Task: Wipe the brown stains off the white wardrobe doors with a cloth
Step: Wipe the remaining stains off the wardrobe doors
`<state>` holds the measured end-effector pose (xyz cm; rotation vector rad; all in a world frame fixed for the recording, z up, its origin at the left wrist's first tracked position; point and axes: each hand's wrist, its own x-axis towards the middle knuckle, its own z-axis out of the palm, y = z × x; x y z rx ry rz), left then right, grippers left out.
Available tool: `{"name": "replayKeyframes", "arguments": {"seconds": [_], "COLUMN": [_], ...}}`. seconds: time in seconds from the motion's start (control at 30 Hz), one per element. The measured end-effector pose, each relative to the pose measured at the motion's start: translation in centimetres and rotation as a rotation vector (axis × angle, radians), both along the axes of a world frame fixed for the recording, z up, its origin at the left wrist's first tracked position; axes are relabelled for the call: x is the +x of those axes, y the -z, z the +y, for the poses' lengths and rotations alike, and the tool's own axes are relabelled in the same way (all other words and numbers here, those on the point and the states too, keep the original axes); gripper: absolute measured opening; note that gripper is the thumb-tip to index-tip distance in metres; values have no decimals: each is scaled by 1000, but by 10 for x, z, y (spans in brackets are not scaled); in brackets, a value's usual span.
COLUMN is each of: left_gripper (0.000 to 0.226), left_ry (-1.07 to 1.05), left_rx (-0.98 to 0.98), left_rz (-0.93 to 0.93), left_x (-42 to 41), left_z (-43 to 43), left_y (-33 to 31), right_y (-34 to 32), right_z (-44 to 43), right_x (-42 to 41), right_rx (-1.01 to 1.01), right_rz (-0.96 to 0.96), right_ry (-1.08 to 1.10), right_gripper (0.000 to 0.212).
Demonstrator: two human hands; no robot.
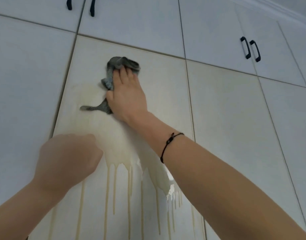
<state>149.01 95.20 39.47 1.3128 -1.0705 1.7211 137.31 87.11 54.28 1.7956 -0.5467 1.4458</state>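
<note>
Okay, the white wardrobe doors [226,104] fill the whole view in front of you, panel after panel with dark seams between them. The centre door carries the brown stain [121,153]: a pale smear across its middle, with thin drips [107,196] running down from it to the bottom of the view.

Your right forearm reaches up across that smear, and your right hand [128,97] lies flat against the upper part of the same door. Its fingers [124,73] are straight and pressed together on top of the grey cloth [121,64], pinning it to the panel, with the thumb lying across the cloth's lower edge. The cloth is bunched, and one thin tail pokes out to the left below the thumb.

Your left hand [67,158] is raised at the stain's left edge, blurred, its fingers curled under with nothing showing in them.

A pair of black handles [250,50] sits on the doors up to the right, and two more [81,5] show at the top edge. A thin black cord bracelet [167,146] circles your right wrist.
</note>
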Motion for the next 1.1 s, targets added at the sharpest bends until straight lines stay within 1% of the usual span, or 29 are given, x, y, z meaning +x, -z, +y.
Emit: {"name": "replayKeyframes", "arguments": {"seconds": [0.1,0.17,0.2,0.23,0.3,0.37,0.47,0.53,0.6,0.7,0.77,0.8,0.87,1.0,1.1], "left_gripper": [25,25,25,25,25,26,27,27,27,26,27,27,27,26,27], "left_ry": [-31,-46,-42,-38,-24,-6,28,27,23,7,-8,-22,-23,5,15], "left_rx": [10,24,29,40,45,33,35,27,11,-12,-2,-9,-7,41,32], "left_rz": [9,9,16,25,35,30,10,-3,-31,-87,-95,-81,-50,-26,-29], "left_x": [-1,-1,-2,-2,-2,-1,-1,-1,0,1,0,1,1,1,3], "left_z": [1,2,2,2,3,2,3,3,2,0,-1,0,0,-1,0], "left_y": [0,1,0,0,0,1,0,0,-1,0,2,3,2,1,1], "right_y": [49,52,42,28,-5,-26,-40,-39,-23,25,46,45,30,-26,-50], "right_z": [6,3,1,0,3,10,24,31,35,26,15,11,6,17,32], "right_x": [5,-7,-12,-14,-10,6,34,44,45,30,7,-1,-10,11,39], "right_rx": [-186,-279,-302,-288,-184,-90,-51,-100,-203,-406,-426,-421,-372,-173,-89], "right_rz": [275,409,400,347,187,67,-12,-7,132,448,563,574,518,225,77], "right_ry": [5,20,54,78,89,93,47,48,60,66,75,78,92,96,90], "right_gripper": [69,66,64,62,62,62,60,58,58,57,56,55,55,56,58]}}
